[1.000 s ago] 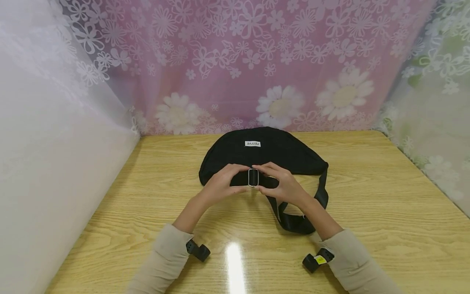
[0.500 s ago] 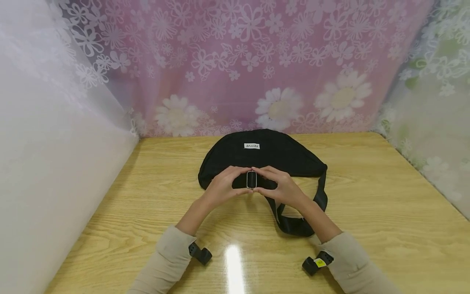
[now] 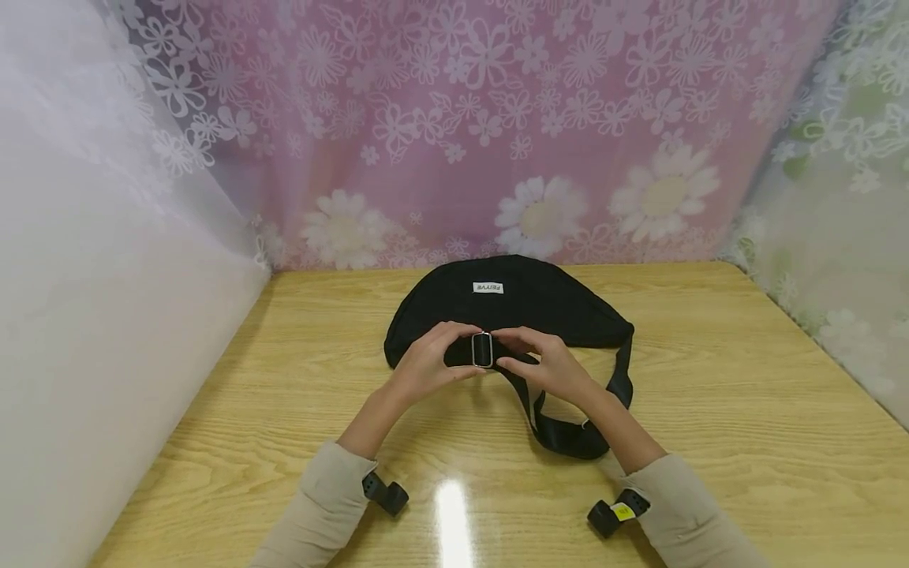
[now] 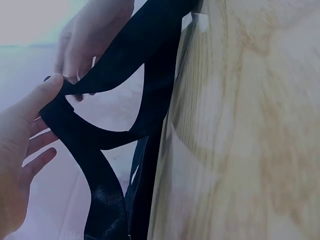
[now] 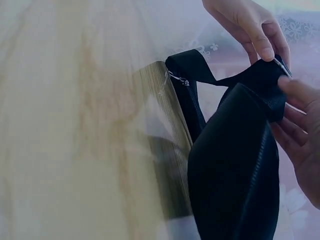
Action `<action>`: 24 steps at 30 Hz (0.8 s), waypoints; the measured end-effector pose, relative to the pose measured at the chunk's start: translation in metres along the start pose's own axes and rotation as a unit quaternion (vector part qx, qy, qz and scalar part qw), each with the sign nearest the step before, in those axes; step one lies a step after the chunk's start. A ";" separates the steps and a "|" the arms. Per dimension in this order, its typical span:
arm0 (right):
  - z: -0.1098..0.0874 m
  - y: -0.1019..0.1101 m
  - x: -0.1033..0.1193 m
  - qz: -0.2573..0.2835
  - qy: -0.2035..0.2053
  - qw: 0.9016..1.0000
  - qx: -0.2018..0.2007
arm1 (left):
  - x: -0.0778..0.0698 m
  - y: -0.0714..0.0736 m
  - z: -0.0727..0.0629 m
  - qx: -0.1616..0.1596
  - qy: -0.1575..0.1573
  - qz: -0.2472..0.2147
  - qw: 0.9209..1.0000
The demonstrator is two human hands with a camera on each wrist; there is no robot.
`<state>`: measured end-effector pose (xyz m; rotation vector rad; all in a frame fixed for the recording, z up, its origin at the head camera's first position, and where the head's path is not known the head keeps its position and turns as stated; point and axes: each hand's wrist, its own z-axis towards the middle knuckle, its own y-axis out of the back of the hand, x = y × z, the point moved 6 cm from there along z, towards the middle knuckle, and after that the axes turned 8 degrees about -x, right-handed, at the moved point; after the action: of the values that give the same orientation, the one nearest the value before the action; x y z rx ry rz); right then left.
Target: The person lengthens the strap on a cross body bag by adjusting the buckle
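A black waist bag (image 3: pixel 525 312) with a small white label lies on the table, its black webbing strap (image 3: pixel 571 440) looping out to the right and toward me. In front of the bag, a silver rectangular slider buckle (image 3: pixel 473 350) is raised with the strap threaded through it. My left hand (image 3: pixel 424 361) pinches the buckle by its top and bottom edges, thumb below. Just right of the buckle, my right hand (image 3: pixel 555 364) holds the strap between thumb and fingers. The right wrist view shows the right thumb (image 5: pixel 295 92) against the strap near the buckle.
The wooden table (image 3: pixel 298 442) spreads under everything. A pink floral curtain (image 3: pixel 440 158) hangs behind it, with pale sheeting (image 3: pixel 128 260) at the left and another floral sheet (image 3: pixel 852 260) at the right. Black wrist cameras (image 3: pixel 387 495) sit on both cuffs.
The buckle has shifted slightly left with my left hand. My right fingertips, touching the buckle's edges half a second ago, are now a little to its right. The bag stays in place.
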<state>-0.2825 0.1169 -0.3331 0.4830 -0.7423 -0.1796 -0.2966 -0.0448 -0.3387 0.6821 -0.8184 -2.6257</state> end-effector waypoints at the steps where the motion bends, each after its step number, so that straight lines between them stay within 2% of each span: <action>1: 0.001 0.000 0.004 0.000 -0.009 1.000 -0.001 | 0.000 0.001 0.000 -0.001 -0.003 -0.002 1.000; 4: 0.003 0.002 0.013 -0.002 -0.022 1.000 -0.006 | 0.000 0.001 -0.001 0.001 -0.016 -0.006 1.000; 7: 0.004 0.002 0.015 -0.003 -0.018 1.000 -0.014 | 0.000 0.001 -0.001 0.007 -0.031 -0.017 0.999; 11: 0.002 0.000 -0.001 0.006 -0.020 1.000 -0.021 | 0.002 0.000 0.000 0.015 -0.032 -0.036 0.999; 15: -0.003 -0.003 -0.025 0.021 -0.072 0.997 -0.015 | 0.005 0.001 -0.001 0.015 -0.022 -0.044 0.999; 18: -0.006 -0.003 -0.034 0.020 -0.115 0.993 -0.012 | 0.008 0.001 -0.002 0.016 -0.013 -0.047 0.999; 24: -0.007 -0.002 -0.039 0.014 -0.135 0.990 -0.024 | 0.014 0.000 -0.004 0.020 0.003 -0.053 0.998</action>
<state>-0.3060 0.1307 -0.3624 0.4056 -1.0067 -0.2391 -0.3062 -0.0525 -0.3461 0.7647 -0.8569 -2.7058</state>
